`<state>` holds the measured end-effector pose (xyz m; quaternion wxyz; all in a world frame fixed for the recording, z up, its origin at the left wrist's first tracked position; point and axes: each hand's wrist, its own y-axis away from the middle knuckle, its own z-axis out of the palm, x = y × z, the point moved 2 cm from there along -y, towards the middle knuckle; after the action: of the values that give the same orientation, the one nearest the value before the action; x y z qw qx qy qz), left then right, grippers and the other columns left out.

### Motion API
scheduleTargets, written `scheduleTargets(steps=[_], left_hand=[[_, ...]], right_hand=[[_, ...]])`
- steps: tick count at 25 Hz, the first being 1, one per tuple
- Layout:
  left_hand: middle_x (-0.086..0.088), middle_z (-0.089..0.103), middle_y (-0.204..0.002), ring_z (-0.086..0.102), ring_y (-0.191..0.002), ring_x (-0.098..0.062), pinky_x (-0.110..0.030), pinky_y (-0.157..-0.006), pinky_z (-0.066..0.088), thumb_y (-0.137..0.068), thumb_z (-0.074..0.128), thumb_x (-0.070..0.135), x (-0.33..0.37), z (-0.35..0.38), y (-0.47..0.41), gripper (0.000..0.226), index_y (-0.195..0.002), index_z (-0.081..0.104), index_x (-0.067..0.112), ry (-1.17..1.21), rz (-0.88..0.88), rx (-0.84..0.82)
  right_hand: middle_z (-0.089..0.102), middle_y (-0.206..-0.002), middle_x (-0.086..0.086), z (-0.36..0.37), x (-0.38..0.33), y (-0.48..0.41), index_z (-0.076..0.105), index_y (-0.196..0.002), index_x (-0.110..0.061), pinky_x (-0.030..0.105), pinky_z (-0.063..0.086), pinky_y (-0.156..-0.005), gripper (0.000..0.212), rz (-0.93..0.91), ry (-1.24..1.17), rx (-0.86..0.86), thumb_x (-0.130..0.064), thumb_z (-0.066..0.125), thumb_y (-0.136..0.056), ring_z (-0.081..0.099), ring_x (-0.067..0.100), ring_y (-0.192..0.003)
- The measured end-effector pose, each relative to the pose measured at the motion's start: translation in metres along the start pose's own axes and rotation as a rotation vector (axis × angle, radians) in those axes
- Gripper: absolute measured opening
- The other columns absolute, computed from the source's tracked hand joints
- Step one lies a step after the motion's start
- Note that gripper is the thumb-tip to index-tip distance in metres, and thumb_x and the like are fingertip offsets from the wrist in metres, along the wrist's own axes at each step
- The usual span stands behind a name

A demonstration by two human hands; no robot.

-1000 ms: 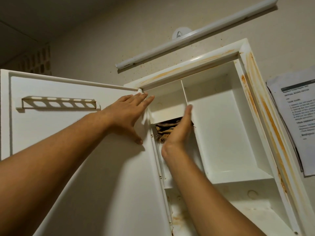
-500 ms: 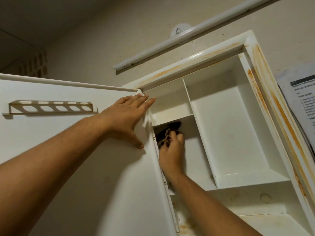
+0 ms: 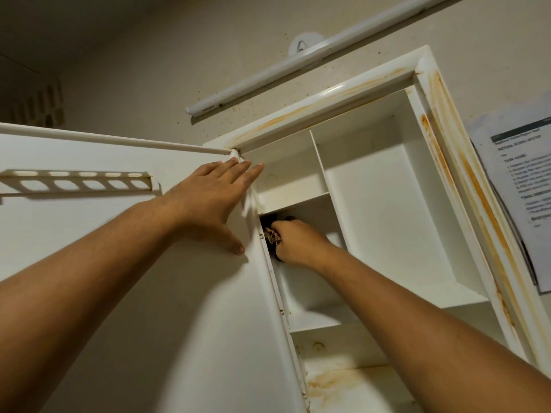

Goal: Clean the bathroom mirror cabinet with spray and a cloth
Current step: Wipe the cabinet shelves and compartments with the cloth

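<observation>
The white mirror cabinet (image 3: pixel 396 204) hangs open on the wall, with rust-orange streaks on its frame. Its door (image 3: pixel 134 293) is swung out to the left. My left hand (image 3: pixel 214 198) lies flat and spread on the door's inner face near the top hinge corner. My right hand (image 3: pixel 298 244) is inside the small left compartment, under the upper shelf, closed around a dark patterned cloth (image 3: pixel 272 235) pressed against the compartment's left wall. Most of the cloth is hidden by my fingers. No spray bottle is in view.
A white tube light (image 3: pixel 298 59) runs diagonally above the cabinet. A printed paper sheet (image 3: pixel 518 186) hangs on the wall at the right. A slotted rack (image 3: pixel 77 183) is fixed to the door's inner face. The cabinet's bottom shelf (image 3: pixel 343 380) shows orange stains.
My right hand has gone from open against the divider to closed on the cloth, and moved down and left inside the compartment. The left hand stays on the door.
</observation>
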<state>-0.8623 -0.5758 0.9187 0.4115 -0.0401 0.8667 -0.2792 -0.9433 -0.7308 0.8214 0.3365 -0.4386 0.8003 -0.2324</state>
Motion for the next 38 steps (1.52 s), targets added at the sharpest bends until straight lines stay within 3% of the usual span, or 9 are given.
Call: scheduleTargets(steps=[5,9,13,16,19,25,32,35,38], left_hand=[[-0.003,-0.016,-0.171,-0.014,-0.158,-0.022,-0.037,-0.121,-0.01,-0.064,0.079,0.078,-0.001,-0.002,-0.002,0.149,-0.159,-0.025,0.028,0.008,-0.009,-0.026],[-0.003,-0.016,-0.171,-0.014,-0.158,-0.022,-0.036,-0.12,-0.012,-0.064,0.078,0.079,-0.001,0.0,-0.002,0.149,-0.159,-0.025,0.028,0.001,-0.012,-0.024],[-0.003,-0.015,-0.172,-0.013,-0.158,-0.021,-0.034,-0.12,-0.011,-0.063,0.076,0.081,-0.002,0.001,-0.002,0.149,-0.159,-0.024,0.027,-0.007,0.001,-0.009],[-0.003,-0.015,-0.171,-0.015,-0.158,-0.021,-0.035,-0.121,-0.011,-0.063,0.075,0.082,-0.003,0.005,-0.002,0.15,-0.159,-0.026,0.027,-0.035,0.009,0.003],[-0.003,-0.015,-0.172,-0.015,-0.157,-0.021,-0.036,-0.123,-0.009,-0.063,0.074,0.083,-0.003,0.005,-0.002,0.149,-0.158,-0.028,0.028,-0.032,0.009,0.009],[-0.002,-0.017,-0.171,-0.017,-0.157,-0.02,-0.035,-0.12,-0.012,-0.063,0.072,0.085,-0.001,0.007,-0.002,0.151,-0.156,-0.031,0.028,-0.059,-0.001,0.029],[-0.005,-0.012,-0.172,-0.014,-0.158,-0.024,-0.041,-0.125,-0.007,-0.061,0.075,0.084,0.002,0.007,-0.002,0.152,-0.158,-0.027,0.027,-0.056,-0.014,0.004],[-0.005,-0.012,-0.172,-0.014,-0.158,-0.025,-0.043,-0.126,-0.007,-0.061,0.075,0.083,0.003,0.007,-0.002,0.151,-0.159,-0.026,0.027,-0.043,-0.023,-0.006],[-0.005,-0.01,-0.172,-0.013,-0.158,-0.025,-0.042,-0.126,-0.007,-0.062,0.075,0.082,0.002,0.006,-0.003,0.149,-0.159,-0.024,0.027,-0.018,-0.024,0.0]], right_hand=[[0.069,-0.09,0.007,0.021,0.024,0.046,0.069,-0.093,-0.014,0.039,0.057,-0.07,0.019,0.168,-0.12,-0.174,-0.008,0.051,-0.089,0.067,0.026,-0.083],[0.067,-0.084,-0.003,0.018,0.002,0.033,0.07,-0.086,-0.018,0.034,0.053,-0.067,0.027,0.055,-0.601,0.34,0.002,0.053,-0.09,0.065,0.017,-0.078],[0.058,-0.095,-0.007,0.029,0.0,0.018,0.071,-0.108,-0.021,0.023,0.047,-0.069,0.044,-0.141,-0.533,0.285,0.012,0.053,-0.084,0.06,0.014,-0.086],[0.064,-0.107,-0.005,0.026,0.016,0.012,0.066,-0.121,-0.031,0.035,0.06,-0.077,0.058,-0.137,-0.458,0.213,0.011,0.054,-0.082,0.065,0.017,-0.096],[0.066,-0.101,-0.001,0.022,0.018,0.006,0.064,-0.109,-0.021,0.049,0.062,-0.075,0.041,-0.053,-0.278,0.137,0.007,0.051,-0.083,0.066,0.024,-0.09],[0.066,-0.105,0.005,0.008,0.013,0.003,0.058,-0.112,-0.022,0.039,0.058,-0.073,0.027,0.028,-0.076,0.041,-0.004,0.051,-0.093,0.065,0.029,-0.092],[0.064,-0.105,0.008,0.044,0.028,0.066,0.032,-0.155,-0.034,0.036,0.052,-0.067,0.075,-0.001,0.307,-0.207,-0.01,0.063,-0.092,0.063,0.03,-0.086],[0.06,-0.096,0.005,0.033,0.021,0.07,0.059,-0.131,-0.016,0.034,0.045,-0.062,0.036,-0.039,0.517,-0.224,-0.016,0.061,-0.095,0.057,0.023,-0.075],[0.054,-0.119,0.006,0.011,0.007,0.068,0.066,-0.112,-0.01,0.03,0.042,-0.062,0.016,0.057,0.385,0.096,-0.008,0.061,-0.096,0.05,0.019,-0.07]])
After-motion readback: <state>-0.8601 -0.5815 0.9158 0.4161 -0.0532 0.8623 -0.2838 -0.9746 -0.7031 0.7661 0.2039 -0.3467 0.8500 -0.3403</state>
